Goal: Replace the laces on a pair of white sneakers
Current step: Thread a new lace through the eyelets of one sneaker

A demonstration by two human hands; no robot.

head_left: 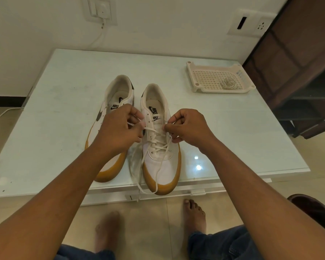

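On the desk (64, 91), over the right sneaker (160, 147), my left hand (118, 128) and right hand (188, 126) each pinch the lace (158, 145) shut. I judge even tension on both ends keeps the crossings flat.

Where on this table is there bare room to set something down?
Free: the wide left strip of the table beside the left sneaker, and the patch between the right sneaker and the tray. Crowded: the middle, with both hands on the lace.
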